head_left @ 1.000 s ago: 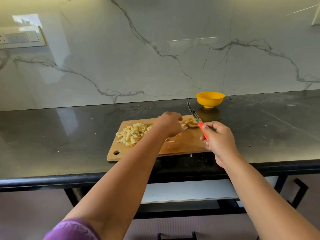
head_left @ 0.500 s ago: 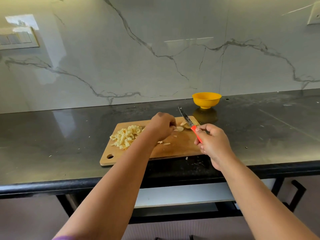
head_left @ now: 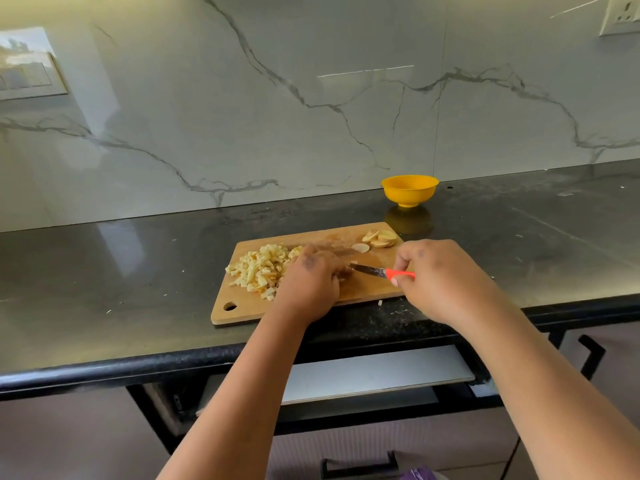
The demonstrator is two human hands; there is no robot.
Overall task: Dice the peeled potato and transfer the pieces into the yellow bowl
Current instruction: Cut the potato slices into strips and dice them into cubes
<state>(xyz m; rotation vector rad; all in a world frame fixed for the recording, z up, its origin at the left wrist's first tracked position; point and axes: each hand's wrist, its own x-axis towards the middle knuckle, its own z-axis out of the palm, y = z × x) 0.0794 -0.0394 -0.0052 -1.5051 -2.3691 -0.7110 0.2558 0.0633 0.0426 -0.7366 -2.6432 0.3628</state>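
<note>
**— What are your hands doing, nearest first?**

— My right hand (head_left: pixel 440 278) is wrapped around the orange handle of the knife (head_left: pixel 377 271), my grip clamped on it, with the blade pointing left, low over the cutting board (head_left: pixel 363 292). My left hand (head_left: pixel 311 282) is curled down on the board right at the blade's tip. I judge it is pinning a slice of potato, but the hand hides it, so I cannot tell what that grip is closed on.

**— How do you cut this one well?**

— I would tuck my left fingertips back behind the knuckles, keep the slice flat, cut it into strips and then cut across them. The blade tip is touching or almost touching my fingers, so short, controlled strokes look safest.

**— And where is the potato?**

— The diced pile (head_left: pixel 263 271) lies on the left of the board, just beside my left hand. Uncut slices (head_left: pixel 381 239) wait at the far right corner. Farther back on the dark tabletop (head_left: pixel 121 271), apart from the board, stands the yellow bowl (head_left: pixel 410 188); no pieces are visible in it, so I judge none have been moved.
</note>
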